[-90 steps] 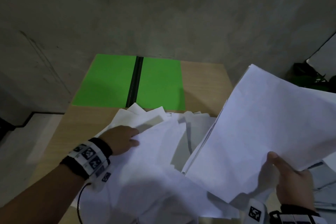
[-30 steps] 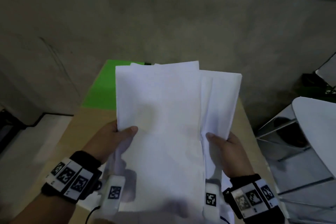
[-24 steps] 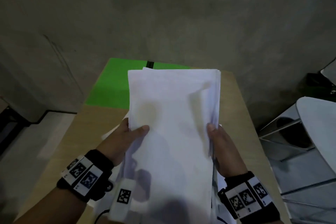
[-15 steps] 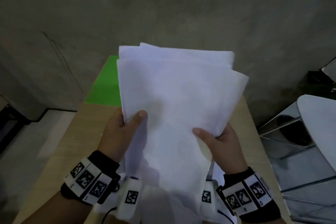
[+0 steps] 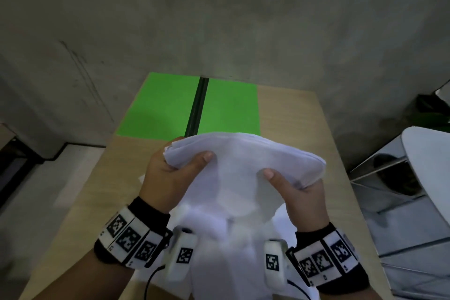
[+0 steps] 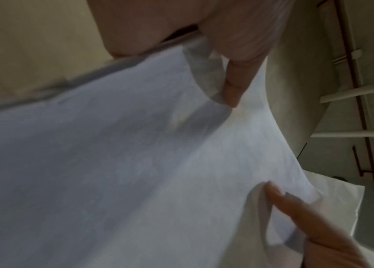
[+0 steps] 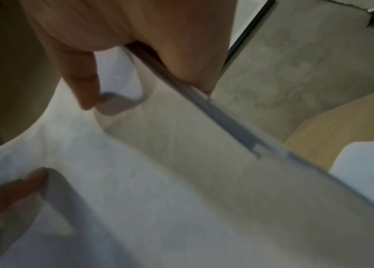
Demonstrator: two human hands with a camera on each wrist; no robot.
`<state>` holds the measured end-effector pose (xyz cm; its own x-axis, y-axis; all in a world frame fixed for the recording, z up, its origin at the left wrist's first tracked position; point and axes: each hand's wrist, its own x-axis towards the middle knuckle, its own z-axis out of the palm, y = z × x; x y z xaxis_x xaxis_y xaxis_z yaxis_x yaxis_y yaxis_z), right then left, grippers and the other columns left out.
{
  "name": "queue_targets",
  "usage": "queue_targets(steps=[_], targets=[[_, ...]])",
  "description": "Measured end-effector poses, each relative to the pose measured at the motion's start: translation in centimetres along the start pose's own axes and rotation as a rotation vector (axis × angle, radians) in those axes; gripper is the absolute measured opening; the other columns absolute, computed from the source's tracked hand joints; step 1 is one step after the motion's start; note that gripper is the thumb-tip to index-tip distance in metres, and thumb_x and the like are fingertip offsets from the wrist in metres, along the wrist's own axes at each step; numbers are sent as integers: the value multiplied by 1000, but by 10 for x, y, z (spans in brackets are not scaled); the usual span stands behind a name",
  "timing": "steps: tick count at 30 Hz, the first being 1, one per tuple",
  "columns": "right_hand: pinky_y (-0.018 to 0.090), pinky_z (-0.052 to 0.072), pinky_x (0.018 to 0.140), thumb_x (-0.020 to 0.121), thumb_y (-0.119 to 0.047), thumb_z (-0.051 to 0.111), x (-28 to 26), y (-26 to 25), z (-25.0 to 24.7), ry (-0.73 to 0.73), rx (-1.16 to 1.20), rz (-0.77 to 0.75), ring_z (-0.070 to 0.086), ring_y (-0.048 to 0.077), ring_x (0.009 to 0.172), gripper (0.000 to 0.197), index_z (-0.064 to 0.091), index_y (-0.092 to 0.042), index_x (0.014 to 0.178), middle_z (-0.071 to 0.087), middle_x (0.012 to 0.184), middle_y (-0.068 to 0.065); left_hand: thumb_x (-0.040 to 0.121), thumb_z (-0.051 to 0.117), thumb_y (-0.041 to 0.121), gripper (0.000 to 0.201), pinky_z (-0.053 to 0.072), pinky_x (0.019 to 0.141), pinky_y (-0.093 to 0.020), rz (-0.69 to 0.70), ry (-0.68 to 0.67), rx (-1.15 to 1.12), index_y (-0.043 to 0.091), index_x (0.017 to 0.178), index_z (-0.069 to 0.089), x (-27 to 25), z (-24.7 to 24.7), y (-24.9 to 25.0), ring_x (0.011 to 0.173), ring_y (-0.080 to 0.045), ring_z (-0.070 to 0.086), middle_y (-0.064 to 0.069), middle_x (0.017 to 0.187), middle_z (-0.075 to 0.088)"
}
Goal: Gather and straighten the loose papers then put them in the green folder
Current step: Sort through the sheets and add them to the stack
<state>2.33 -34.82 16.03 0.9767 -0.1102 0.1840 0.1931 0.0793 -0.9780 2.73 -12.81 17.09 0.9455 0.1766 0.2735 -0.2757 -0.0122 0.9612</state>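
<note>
Head view: a stack of papers (image 5: 243,163) is held above the counter (image 5: 289,117), bowed across its width, with the work judged roughly at its midpoint.
Left hand: the left hand (image 5: 168,175) is clamped on the stack's left edge, thumb on top and fingers beneath.
Green folder: the green folder (image 5: 158,105) is seen lying open and flat at the counter's far end, well apart from the stack; nothing is seen on it.
Right hand: the right hand (image 5: 299,192) is clamped on the stack's right edge in the same way.
Done: most sheets appear gathered into one bundle.
Left to do: edges are seen stepped on the left side, so squaring is judged unfinished; the stack has not yet been laid in the folder.
Loose sheets: white paper (image 5: 287,221) is seen on the counter below the hands; whether these are strays cannot be told.
Hard to make out: the stack's lower part is blurred, and both wrist views are soft, showing little beyond thumbs on paper.
</note>
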Motion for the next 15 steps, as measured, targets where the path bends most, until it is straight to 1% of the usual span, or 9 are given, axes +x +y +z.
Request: queue_targets(steps=[3, 6, 7, 9, 10, 11, 13, 14, 15], targets=[[18, 55, 65, 62, -11, 77, 1, -5, 0, 19, 38, -75, 70, 2, 71, 19, 78, -27, 72, 76, 72, -13, 73, 76, 8, 25, 53, 65, -17, 51, 11, -25, -10, 90, 71, 1, 3, 11, 73, -6, 71, 1, 82, 77], [19, 55, 68, 62, -13, 82, 2, -8, -3, -21, 10, -56, 70, 3, 74, 18, 76, -22, 76, 76, 76, -14, 72, 76, 9, 22, 54, 66, -14, 18, -29, -43, -2, 91, 72, 1, 0, 7, 75, -3, 72, 10, 82, 77], [18, 54, 68, 64, -13, 80, 2, 3, -6, -37, -22, 0, 70, 1, 75, 21, 73, -22, 81, 76, 77, -16, 72, 79, 12, 23, 54, 67, -15, -27, -41, -46, 4, 92, 72, -1, -1, -1, 77, -4, 72, 11, 83, 78], [16, 53, 67, 68, -9, 80, -1, 27, -10, -46, -112, 185, 69, -4, 77, 29, 66, -26, 88, 75, 77, -20, 62, 86, 31, 34, 56, 68, -19, -177, -30, -36, 20, 91, 74, -8, -6, -30, 82, -6, 73, 11, 87, 78], [15, 52, 70, 71, -9, 80, -4, 37, -10, -41, -161, 282, 69, -3, 83, 32, 65, -27, 92, 74, 79, -19, 54, 86, 41, 38, 57, 69, -22, -257, -20, -4, 25, 87, 75, -13, -8, -45, 83, -7, 73, 11, 87, 78], [19, 53, 77, 72, -9, 80, -8, 48, -11, -37, -183, 342, 68, 2, 92, 35, 64, -26, 99, 74, 88, -17, 50, 86, 45, 38, 57, 68, -22, -326, -15, 33, 28, 82, 75, -16, -9, -57, 82, -5, 73, 13, 84, 78], [30, 51, 90, 72, -8, 80, -12, 60, -9, -14, -183, 390, 66, 9, 102, 46, 63, -21, 112, 71, 104, -10, 59, 84, 34, 22, 54, 64, -12, -381, -11, 46, 30, 77, 72, -21, -6, -70, 75, 6, 70, 22, 77, 75], [31, 51, 90, 72, -8, 80, -13, 61, -9, 4, -165, 395, 67, 7, 98, 44, 64, -23, 110, 73, 102, -10, 65, 82, 26, 19, 52, 61, -7, -377, -15, 38, 30, 79, 70, -22, -4, -71, 72, 11, 68, 26, 73, 74], [29, 53, 85, 72, -8, 80, -11, 61, -9, 14, -149, 403, 69, 4, 91, 36, 67, -25, 101, 75, 94, -10, 68, 80, 22, 19, 50, 59, -5, -381, -17, 45, 30, 80, 68, -21, -3, -71, 70, 13, 67, 29, 70, 72]])
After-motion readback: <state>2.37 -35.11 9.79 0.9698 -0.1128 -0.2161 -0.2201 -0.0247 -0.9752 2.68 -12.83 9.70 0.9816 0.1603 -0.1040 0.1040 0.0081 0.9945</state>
